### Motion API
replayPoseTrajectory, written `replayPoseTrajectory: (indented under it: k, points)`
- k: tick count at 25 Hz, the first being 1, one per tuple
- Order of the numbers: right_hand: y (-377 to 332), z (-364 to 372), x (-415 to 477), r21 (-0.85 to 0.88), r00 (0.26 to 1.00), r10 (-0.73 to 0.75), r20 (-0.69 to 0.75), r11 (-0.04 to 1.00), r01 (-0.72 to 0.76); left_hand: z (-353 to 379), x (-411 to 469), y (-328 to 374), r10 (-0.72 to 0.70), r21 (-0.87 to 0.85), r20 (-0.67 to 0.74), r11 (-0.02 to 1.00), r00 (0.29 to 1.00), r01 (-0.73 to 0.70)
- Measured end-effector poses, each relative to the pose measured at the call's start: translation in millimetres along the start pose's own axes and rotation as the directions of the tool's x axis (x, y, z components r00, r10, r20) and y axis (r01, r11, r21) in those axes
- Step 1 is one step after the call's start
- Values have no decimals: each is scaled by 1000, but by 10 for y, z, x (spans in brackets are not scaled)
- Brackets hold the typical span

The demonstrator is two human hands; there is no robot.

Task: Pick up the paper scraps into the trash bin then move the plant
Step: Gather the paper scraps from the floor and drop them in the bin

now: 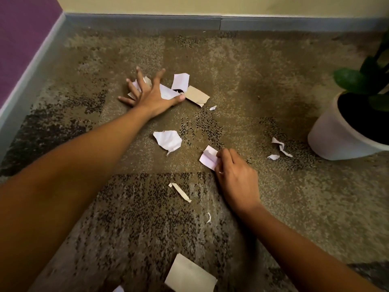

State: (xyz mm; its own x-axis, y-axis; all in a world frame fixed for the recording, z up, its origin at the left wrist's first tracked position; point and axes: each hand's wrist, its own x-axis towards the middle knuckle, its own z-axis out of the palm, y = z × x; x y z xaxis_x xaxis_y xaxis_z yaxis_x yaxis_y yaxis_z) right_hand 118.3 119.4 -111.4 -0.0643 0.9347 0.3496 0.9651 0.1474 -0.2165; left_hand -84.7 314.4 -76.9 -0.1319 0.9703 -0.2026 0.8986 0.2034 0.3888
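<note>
Several paper scraps lie on the brown carpet. My left hand [150,92] is stretched out, fingers spread flat on a cluster of white scraps [167,92] beside a brown scrap [196,95] and a white scrap [180,81]. My right hand [235,171] pinches a folded white scrap [208,158] at the carpet. A crumpled white scrap [168,140] lies between my hands. A thin strip [181,191] and a larger beige piece [189,275] lie nearer to me. The plant [366,81] stands in a white pot [332,135] at the right. No trash bin is in view.
Small torn bits [281,147] lie next to the pot, and a tiny one [213,107] near the brown scrap. A grey baseboard [147,21] runs along the far wall, and a purple wall [23,39] closes the left side.
</note>
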Motion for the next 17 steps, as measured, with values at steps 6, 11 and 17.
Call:
replayPoseTrajectory:
  k: [6, 11, 17]
  points:
    - [-16, -28, 7, 9, 1000, 3, -13, 1000, -3, 185, 216, 231, -3, 11, -63, 1000, 998, 4]
    - [-30, -44, 28, 9, 1000, 4, 4, 1000, -4, 304, 217, 490, 209, 181, 70, 959, 975, -219]
    - [-27, -44, 27, 17, 1000, 6, 23, 1000, -7, 290, 241, 516, 300, 55, -175, 954, 938, -295]
